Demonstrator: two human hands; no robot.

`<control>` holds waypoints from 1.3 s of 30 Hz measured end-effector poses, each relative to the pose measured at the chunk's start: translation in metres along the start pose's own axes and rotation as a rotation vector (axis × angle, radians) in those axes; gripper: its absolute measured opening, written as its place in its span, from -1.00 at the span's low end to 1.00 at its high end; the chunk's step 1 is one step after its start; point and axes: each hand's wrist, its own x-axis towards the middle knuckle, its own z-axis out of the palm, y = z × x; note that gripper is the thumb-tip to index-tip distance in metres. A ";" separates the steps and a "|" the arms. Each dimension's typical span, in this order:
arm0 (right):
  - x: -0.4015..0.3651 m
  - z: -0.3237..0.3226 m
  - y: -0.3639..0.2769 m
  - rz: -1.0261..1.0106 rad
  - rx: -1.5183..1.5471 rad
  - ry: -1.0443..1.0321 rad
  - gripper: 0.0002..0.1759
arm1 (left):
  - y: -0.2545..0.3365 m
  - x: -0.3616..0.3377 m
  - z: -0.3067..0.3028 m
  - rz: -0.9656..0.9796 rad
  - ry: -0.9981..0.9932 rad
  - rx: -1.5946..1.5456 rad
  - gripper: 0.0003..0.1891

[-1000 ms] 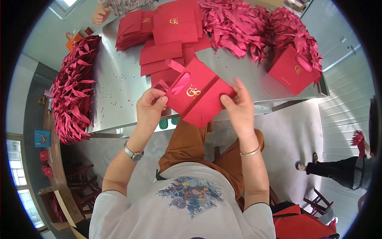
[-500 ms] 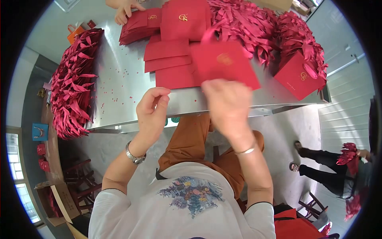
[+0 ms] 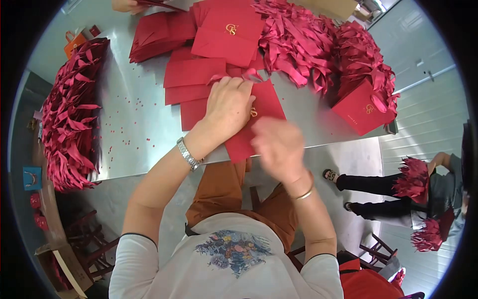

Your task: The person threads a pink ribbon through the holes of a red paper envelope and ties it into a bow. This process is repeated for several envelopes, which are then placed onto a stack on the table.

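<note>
The red bag (image 3: 271, 102) lies at the near edge of the table (image 3: 154, 112), its gold logo partly covered and its lower corner reaching past the edge. The left hand (image 3: 226, 107) rests over its upper part, fingers bent and close together beside the pink ribbon (image 3: 252, 75); whether they pinch the bag cannot be told. The right hand (image 3: 280, 149) is blurred over the bag's lower right side, fingers seemingly curled, and what they grip, if anything, cannot be told. The bag looks flat, its inside hidden. Beyond it, flat bags lie in overlapping piles (image 3: 226, 37). Packed rows of ribbons stand at the table's left (image 3: 72, 117) and far right (image 3: 361, 60); against the right one leans another logo bag (image 3: 359, 112). At lower left, an open carton (image 3: 74, 269) holds something dark red, too dim to make out. A blue bag (image 3: 32, 178) and an orange bag (image 3: 74, 45) stand farther left, contents unseen. Across the table, a co-worker's hand (image 3: 128, 5) is at a dark red piece; at right, a person (image 3: 443, 182) carries red bundles (image 3: 414, 179).
</note>
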 end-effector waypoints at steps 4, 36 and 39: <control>0.038 -0.007 0.082 0.323 -0.187 0.144 -0.81 | -0.003 -0.009 0.010 0.018 0.021 -0.024 -0.67; 0.182 -0.036 0.088 0.290 -0.336 0.269 -0.81 | -0.005 -0.002 0.013 -0.063 0.044 -0.166 -0.70; 0.141 -0.018 0.098 0.123 -0.523 -0.110 -0.82 | -0.006 -0.002 0.014 -0.070 0.049 -0.156 -0.70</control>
